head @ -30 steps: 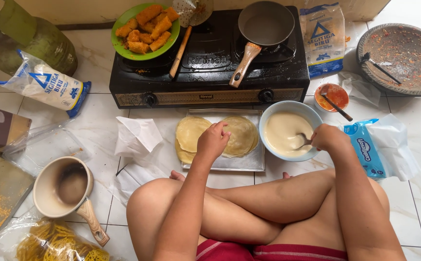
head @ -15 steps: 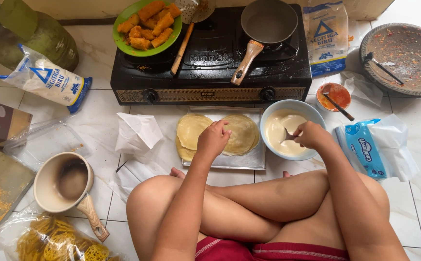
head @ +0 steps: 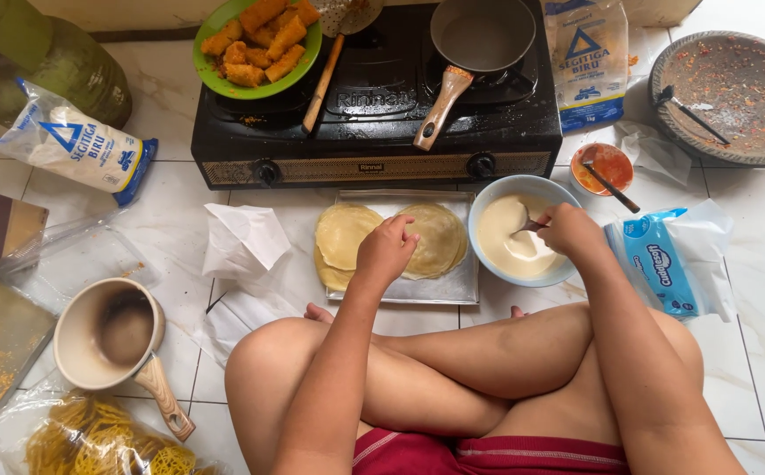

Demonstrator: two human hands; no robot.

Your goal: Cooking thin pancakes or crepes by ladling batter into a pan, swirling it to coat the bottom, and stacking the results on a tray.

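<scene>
My right hand [head: 571, 233] is closed in a grip on a spoon [head: 528, 227], whose bowl dips into the pale batter in the light blue bowl [head: 488, 198]. That bowl stands on the tiled floor [head: 171, 237], touching the right edge of the metal tray [head: 453, 286]. My left hand [head: 387, 251] hangs over the middle of the tray, fingers curled loosely downward with the tips on the thin round wrappers [head: 347, 233], grasping nothing that I can make out. The wrappers lie in two overlapping piles across the tray.

Just beyond the tray sits the black two-burner stove [head: 374, 132]. On its right burner is a grey frying pan [head: 484, 31] with a wooden handle pointing toward me; on its left burner rests a green plate [head: 211, 75] of fried golden rolls [head: 264, 35], with a wooden-handled skimmer [head: 334, 53] beside it.

Right of the bowl lies a blue-and-white plastic packet [head: 664, 264], and beyond that a small orange sauce dish [head: 607, 167] with a spoon in it. A round stone mortar plate [head: 734, 84] sits at the far right corner of the floor in view. A flour bag [head: 589, 57] stands by the stove's right side, and another [head: 70, 149] lies to its left. Crumpled white paper [head: 242, 242] lies left of the tray. Near my left knee stands a cream pan [head: 105, 330] with a wooden handle, and beside it a bag of yellow noodles [head: 101, 440].
</scene>
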